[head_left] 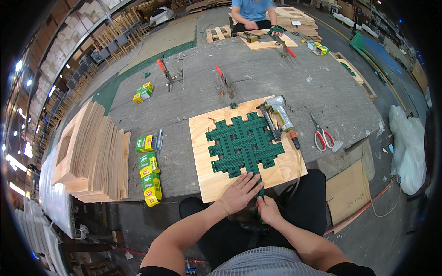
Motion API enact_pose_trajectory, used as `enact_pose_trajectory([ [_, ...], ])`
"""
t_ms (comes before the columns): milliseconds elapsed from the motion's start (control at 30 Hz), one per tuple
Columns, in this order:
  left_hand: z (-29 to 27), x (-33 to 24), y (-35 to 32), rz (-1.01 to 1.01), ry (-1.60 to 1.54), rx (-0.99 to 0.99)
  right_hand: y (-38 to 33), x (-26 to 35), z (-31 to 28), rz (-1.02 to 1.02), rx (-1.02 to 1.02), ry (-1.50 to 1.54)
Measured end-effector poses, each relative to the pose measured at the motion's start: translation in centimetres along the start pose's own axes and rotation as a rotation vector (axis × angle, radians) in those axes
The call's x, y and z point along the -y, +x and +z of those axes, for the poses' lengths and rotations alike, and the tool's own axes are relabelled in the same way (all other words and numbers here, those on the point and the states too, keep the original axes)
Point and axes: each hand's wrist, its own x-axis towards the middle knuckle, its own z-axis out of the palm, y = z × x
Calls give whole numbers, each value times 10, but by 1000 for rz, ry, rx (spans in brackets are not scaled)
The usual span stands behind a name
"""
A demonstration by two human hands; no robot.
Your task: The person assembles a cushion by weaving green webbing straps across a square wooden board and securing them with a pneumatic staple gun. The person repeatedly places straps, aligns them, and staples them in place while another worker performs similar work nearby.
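The green strap [249,159] ran lengthwise off the wooden board [200,180] toward the person, left hand [239,193] resting flat across it, right hand [270,210], nearer its tail, gripping it.

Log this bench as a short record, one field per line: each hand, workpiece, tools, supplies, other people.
Left hand: laid flat on a green strap
Right hand: gripping that strap just past the panel's near edge
Workpiece: plywood panel bearing woven green straps
Tools: pneumatic gun on the panel's far right; red-handled scissors on the table
Supplies: yellow-green boxes; stacked wooden boards, farther left
Other people: one person across the table, blue top
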Motion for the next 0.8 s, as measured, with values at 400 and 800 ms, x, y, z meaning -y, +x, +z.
enact_pose_trajectory([
  [400,-1,-67,-40,-624,-676,136,43,-22,-14,-146,189,-317],
  [800,71,-23,0,-643,-928,204,81,-69,-19,-410,208,-538],
])
